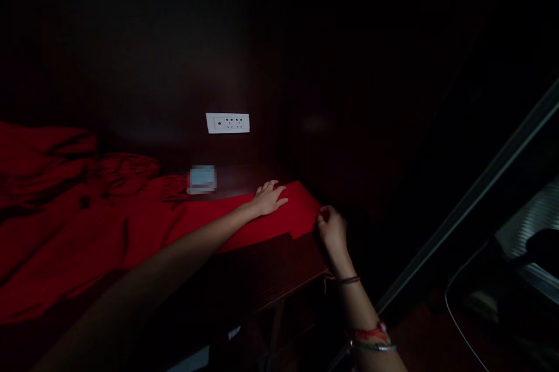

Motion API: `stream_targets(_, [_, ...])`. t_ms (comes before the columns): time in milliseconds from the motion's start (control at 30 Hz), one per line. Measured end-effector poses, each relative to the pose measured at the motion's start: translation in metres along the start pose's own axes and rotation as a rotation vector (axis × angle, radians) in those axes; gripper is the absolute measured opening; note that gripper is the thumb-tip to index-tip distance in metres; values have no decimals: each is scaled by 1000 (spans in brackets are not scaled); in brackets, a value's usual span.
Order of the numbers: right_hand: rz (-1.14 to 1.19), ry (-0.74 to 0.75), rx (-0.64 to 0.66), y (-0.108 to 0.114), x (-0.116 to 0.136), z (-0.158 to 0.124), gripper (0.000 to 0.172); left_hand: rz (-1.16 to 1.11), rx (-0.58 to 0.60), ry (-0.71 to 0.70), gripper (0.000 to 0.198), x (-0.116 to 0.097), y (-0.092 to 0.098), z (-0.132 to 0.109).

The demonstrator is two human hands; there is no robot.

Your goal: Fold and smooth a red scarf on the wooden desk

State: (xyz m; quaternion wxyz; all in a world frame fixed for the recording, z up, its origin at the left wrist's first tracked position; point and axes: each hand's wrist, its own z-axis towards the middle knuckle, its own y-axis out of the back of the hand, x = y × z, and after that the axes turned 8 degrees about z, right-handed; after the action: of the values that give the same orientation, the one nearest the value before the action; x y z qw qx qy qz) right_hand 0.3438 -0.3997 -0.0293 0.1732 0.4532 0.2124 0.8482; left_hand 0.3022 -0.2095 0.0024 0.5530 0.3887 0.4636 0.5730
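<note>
A long red cloth (244, 223) lies over a dark wooden tabletop (279, 264), flat at its right end and bunched into folds toward the left. Spread on the flat part is my left hand (268, 199), palm down, with a ring on one finger. At the cloth's right edge, my right hand (332, 226) has its fingers curled and pressed together against the border. Its fingertips seem to pinch the cloth, though the grip itself is partly hidden. Bracelets and a red band circle my right wrist and forearm.
A white wall socket (227, 123) is set in the dark panel behind. Near it on the surface sits a small pale-blue blurred item (202, 179). A pale metal strip (458, 203) slants across the right, with a white cable (454, 314) beyond. The room is very dark.
</note>
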Motion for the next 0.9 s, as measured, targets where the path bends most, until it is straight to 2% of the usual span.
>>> stream_targets(133, [-34,118,-42,1,2,-3,23,61,55,-90,56,6,22,-55])
stream_targets(267, [-14,221,-44,5,9,-8,23,178,217,-131,54,11,43,-101])
stream_targets(333, [18,322,36,9,14,-12,23,207,296,-134,53,12,52,-114])
stream_targets(467, [16,579,324,16,25,-20,26,236,443,-192,67,8,61,-125])
stream_targets(533, [-64,662,431,20,28,-23,27,287,418,-193,66,5,60,-126])
stream_targets(633, [-238,726,512,25,32,-22,27,355,290,-177,59,3,55,-124])
stream_targets(767, [-465,780,530,26,35,-18,23,350,210,-159,57,5,53,-117])
stream_targets(900, [-563,843,503,25,35,-13,20,322,123,-179,53,5,63,-106])
